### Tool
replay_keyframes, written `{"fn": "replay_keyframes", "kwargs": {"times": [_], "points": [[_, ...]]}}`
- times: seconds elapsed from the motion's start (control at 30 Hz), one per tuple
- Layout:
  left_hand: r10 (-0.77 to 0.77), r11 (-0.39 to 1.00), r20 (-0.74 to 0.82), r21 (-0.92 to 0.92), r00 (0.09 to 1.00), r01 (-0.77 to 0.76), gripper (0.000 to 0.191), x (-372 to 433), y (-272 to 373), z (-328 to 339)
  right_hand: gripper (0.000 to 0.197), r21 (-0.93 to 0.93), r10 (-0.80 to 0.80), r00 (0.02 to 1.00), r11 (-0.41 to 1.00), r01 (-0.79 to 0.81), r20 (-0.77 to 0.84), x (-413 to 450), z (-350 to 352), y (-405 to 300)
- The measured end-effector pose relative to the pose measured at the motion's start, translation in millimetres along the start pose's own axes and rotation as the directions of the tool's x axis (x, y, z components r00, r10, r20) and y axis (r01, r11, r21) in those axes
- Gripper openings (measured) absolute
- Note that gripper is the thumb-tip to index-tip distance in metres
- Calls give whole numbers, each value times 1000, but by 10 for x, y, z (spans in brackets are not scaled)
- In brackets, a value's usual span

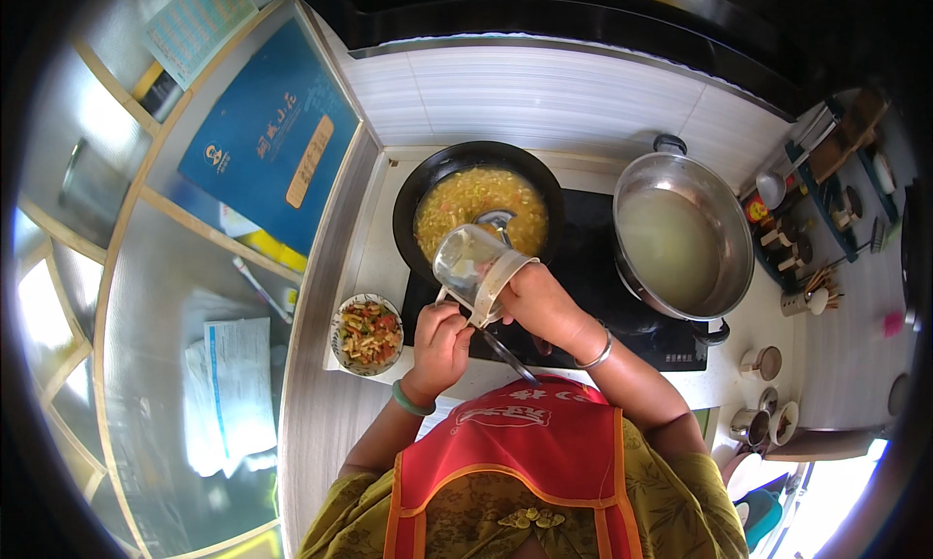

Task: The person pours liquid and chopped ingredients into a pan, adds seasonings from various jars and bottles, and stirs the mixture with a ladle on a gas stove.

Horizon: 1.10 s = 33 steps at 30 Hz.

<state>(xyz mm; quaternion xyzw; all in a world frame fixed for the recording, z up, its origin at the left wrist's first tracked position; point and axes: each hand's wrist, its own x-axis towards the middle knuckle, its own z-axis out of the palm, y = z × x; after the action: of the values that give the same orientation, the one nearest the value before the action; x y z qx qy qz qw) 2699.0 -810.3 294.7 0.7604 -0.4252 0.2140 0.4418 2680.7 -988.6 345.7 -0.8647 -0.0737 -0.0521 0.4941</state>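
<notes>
My left hand (443, 344) grips the handle of a clear cup-like container (466, 260) with a pale rim. The container is tilted over the near edge of a black wok (404, 216), its mouth toward my right hand (543, 304). My right fingers reach into that mouth, and their tips are mostly hidden. Yellowish soup with chopped pieces (474, 194) fills much of the wok. A metal ladle (496, 218) rests in the soup. A dark handle (510, 355), apparently the ladle's, shows below the container, with its middle covered.
A large steel pot (743, 245) of cloudy liquid stands at the right of the black cooktop (583, 231). A patterned bowl (342, 366) of chopped food sits left of my left hand. Metal canisters (762, 362) and a utensil rack (824, 202) line the right side. A partition (306, 413) bounds the left.
</notes>
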Motion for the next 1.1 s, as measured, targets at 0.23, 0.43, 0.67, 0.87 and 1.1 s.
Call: {"fn": "replay_keyframes", "kwargs": {"times": [0.23,0.43,0.67,0.87,1.1], "points": [[-5,1000,-30,24,1000,6,12,64,-9,30,21,557,280,960,796,-236,5,-113,60,88],[-173,985,-103,-40,980,169,10,76,-30,22,24,691,242,961,717,-87,-130,-211,20,85],[-312,945,-155,-150,937,289,7,75,-95,-13,23,755,257,962,649,-98,-96,-302,-18,167],[-412,907,-189,-177,891,382,14,-61,-194,-63,24,707,276,957,694,-135,-87,-180,-41,265],[-440,896,-172,-150,881,418,10,-130,-309,-121,26,320,390,903,891,-322,-178,505,-377,841]]}}
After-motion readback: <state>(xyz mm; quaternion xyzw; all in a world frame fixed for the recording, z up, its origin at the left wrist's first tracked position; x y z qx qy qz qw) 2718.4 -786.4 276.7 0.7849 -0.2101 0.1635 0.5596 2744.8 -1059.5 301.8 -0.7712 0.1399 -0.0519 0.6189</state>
